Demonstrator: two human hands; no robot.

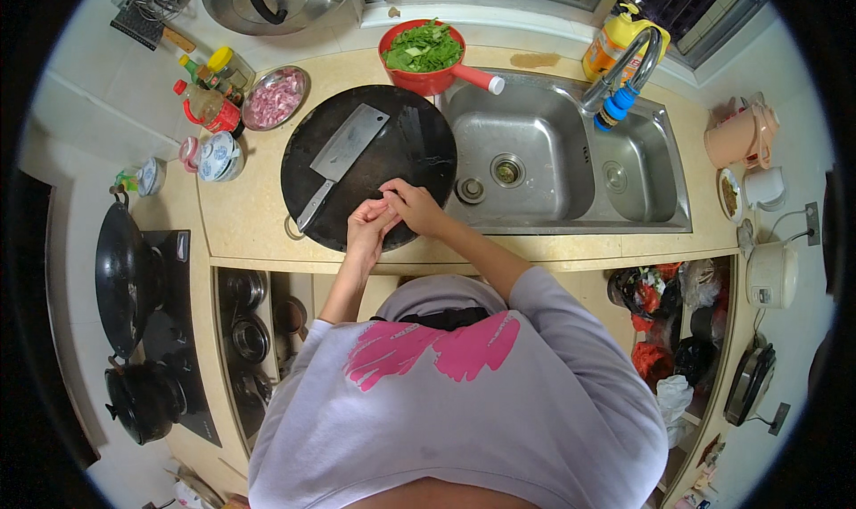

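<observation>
Meeting fingertip to fingertip, the left hand and right hand pinch something too small to identify over the bare dark board's near edge, cleaver lying idle, nothing cut yet.

The person wears a loose pale lilac short-sleeved shirt with pink brush-stroke marks on its front

Both forearms reach forward — left hand and right hand meet, fingertips touching.
</observation>
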